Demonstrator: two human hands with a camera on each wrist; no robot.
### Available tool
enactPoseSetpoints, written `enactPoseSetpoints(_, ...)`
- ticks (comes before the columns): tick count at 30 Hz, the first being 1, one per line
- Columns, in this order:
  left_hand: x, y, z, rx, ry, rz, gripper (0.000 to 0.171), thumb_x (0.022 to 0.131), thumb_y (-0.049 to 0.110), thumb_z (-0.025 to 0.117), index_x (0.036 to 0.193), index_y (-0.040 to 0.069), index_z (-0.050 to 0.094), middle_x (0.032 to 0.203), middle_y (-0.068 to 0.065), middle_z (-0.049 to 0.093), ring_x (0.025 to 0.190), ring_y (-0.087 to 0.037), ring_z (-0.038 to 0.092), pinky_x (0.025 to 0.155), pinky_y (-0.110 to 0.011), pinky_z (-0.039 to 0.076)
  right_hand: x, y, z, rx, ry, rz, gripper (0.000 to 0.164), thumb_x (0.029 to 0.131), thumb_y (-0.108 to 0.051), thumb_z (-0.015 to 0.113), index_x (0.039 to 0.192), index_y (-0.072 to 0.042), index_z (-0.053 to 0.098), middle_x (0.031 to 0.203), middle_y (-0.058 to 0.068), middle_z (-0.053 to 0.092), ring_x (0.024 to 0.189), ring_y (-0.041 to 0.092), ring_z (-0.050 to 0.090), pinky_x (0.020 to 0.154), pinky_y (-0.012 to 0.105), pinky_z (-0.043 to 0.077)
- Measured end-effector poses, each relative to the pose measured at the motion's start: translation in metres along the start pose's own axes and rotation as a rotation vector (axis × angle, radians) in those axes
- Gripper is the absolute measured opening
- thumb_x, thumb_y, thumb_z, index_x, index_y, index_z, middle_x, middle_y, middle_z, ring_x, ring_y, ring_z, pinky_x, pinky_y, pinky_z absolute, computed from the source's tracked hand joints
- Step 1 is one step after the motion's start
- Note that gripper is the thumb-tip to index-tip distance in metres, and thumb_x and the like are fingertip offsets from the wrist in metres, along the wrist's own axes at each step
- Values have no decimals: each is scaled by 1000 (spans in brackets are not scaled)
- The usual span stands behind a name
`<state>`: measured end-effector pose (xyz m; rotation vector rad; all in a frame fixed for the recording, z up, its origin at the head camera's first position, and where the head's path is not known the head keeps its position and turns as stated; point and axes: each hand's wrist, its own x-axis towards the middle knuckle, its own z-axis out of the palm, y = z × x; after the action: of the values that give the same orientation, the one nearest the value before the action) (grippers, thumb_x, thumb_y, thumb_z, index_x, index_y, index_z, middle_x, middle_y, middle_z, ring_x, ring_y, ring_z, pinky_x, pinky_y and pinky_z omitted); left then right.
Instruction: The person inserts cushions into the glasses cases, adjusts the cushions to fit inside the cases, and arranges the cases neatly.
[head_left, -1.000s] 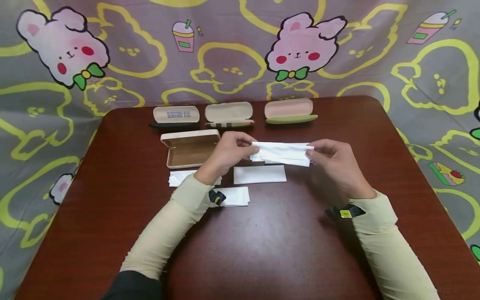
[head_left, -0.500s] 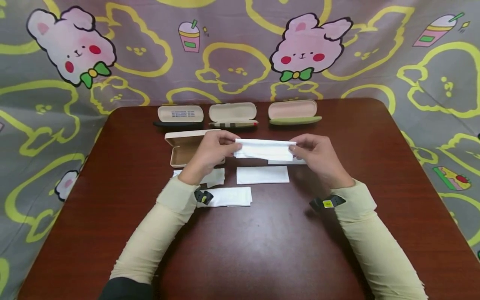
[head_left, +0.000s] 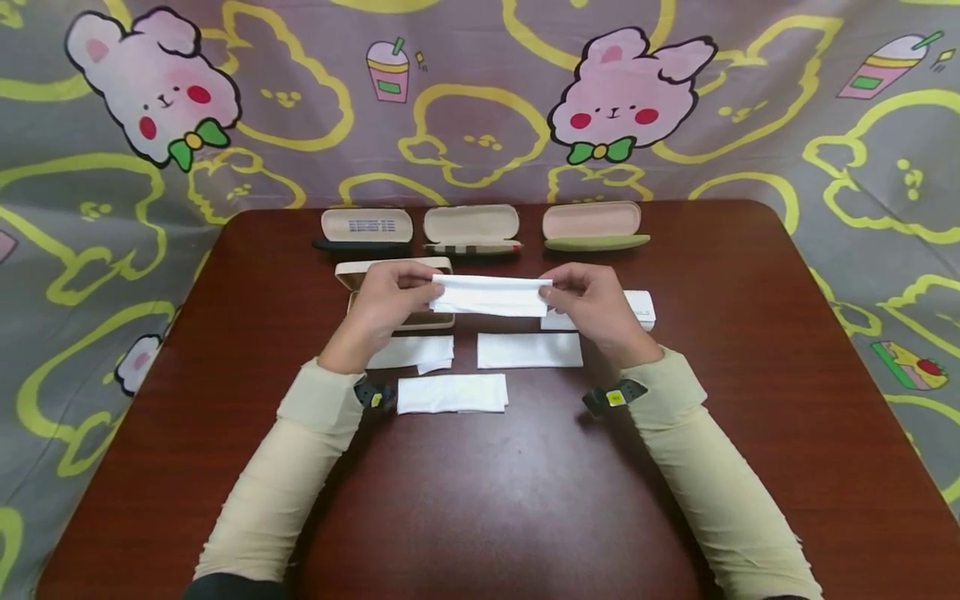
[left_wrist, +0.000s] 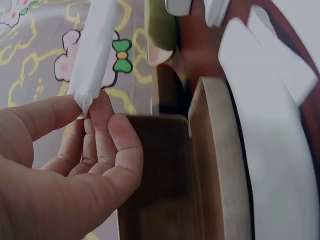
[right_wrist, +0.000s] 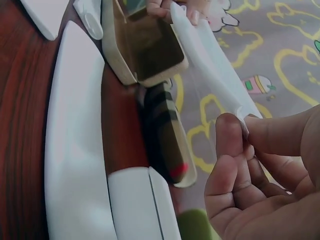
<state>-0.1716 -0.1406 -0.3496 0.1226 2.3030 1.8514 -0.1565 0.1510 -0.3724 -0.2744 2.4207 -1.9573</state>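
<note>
Pinched at its ends by the left hand [head_left: 386, 310] and right hand [head_left: 600, 310], the folded white cloth [head_left: 491, 297] between their fingertips is best held level and gently taut, the open case [left_wrist: 160, 185] lying behind the left fingers.

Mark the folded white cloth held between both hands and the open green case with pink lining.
Folded white cloth [head_left: 491, 296], head view: middle of its front face.
Open green case with pink lining [head_left: 592, 223], head view: lining of its raised lid.

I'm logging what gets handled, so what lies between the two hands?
A folded white cloth, one end pinched by the left hand, the other by the right hand, spans that stretch in the head view.
</note>
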Motion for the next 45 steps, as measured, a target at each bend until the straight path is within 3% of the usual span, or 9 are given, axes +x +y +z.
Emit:
enactPoseSetpoints(6,-7,-8,-19,16,37,-31,26,94,4,69,116,-10,65,103,-17,67,84,-18,67,83,-41,57,7,-3,20,-11,-43,-5,12,93,-2,70,104,3,72,85,11,68,76,33,62,66,40,51)
enactPoseSetpoints(13,-13,-15,-46,59,91,-43,28,95,6,70,116,-11,65,105,-19,66,86,-17,66,81,-36,57,20,-6,47,-63,-77,-39,8,93,-5,71,101,-1,73,84,10,69,77,34,63,60,29,47)
enactPoseSetpoints(21,-13,-24,-69,58,140,-86,29,94,6,71,116,-12,64,99,-10,67,80,-14,65,80,-34,57,33,-7,75,-63,-104,-35,7,93,-4,71,99,-1,74,81,10,69,79,42,63,59,29,47)
enactPoseSetpoints(31,-13,-34,-92,78,201,-118,30,94,5,71,117,-12,64,97,-9,67,84,-14,66,77,-28,57,48,-3,104,-43,-121,-24,7,93,-3,71,98,0,74,82,8,70,77,28,67,64,29,51)
enactPoseSetpoints(40,-8,-45,-100,118,184,-121,29,93,5,71,115,-12,64,99,-13,68,83,-14,66,83,-34,57,52,1,113,-71,-106,-5,7,93,-5,71,98,-2,75,83,6,70,72,17,61,62,27,48)
enactPoseSetpoints(45,-5,-48,-104,165,182,-132,29,93,7,73,115,-11,66,103,-16,68,85,-15,66,82,-32,56,54,4,116,-123,-103,-3,6,92,-8,72,97,-6,76,82,3,69,71,14,57,61,29,46)
